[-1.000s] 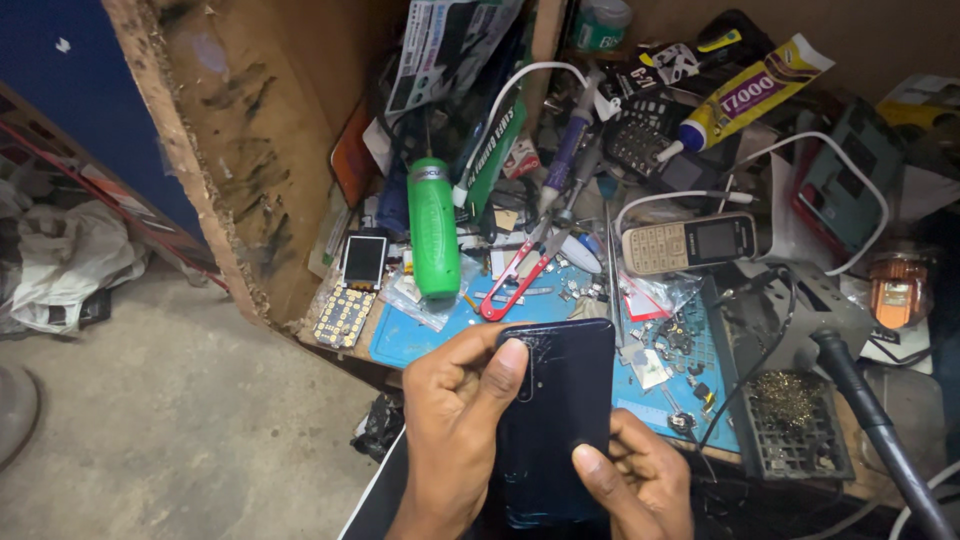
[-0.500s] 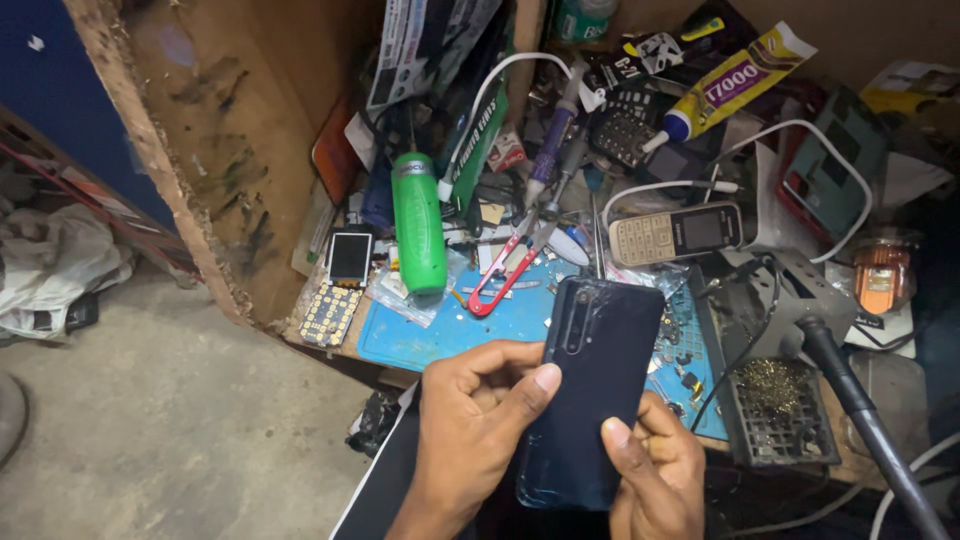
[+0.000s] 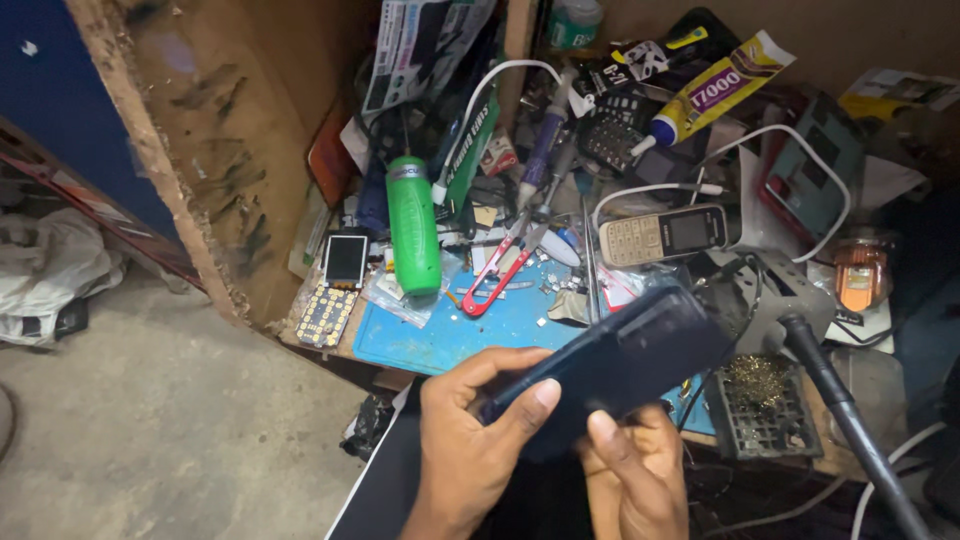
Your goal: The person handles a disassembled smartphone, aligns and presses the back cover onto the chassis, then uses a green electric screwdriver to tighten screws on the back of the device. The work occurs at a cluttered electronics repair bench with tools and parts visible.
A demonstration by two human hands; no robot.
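A dark smartphone (image 3: 620, 360) is held tilted over the near edge of a cluttered workbench, back side up. My left hand (image 3: 470, 440) grips its lower left end, thumb on top. My right hand (image 3: 635, 470) supports it from below, thumb pressing the lower edge. Under the phone lies a blue work mat (image 3: 450, 330).
On the bench lie a green cylinder (image 3: 413, 225), red-handled scissors (image 3: 497, 275), two keypad phones (image 3: 664, 235) (image 3: 336, 285), a glue tube (image 3: 712, 88), white cables and a soldering stand with brass wool (image 3: 757, 385). A wooden panel (image 3: 210, 150) stands at left above concrete floor (image 3: 150, 430).
The phone has turned from nearly upright to slanted toward the right, and both hands have shifted right with it. The view has moved slightly.
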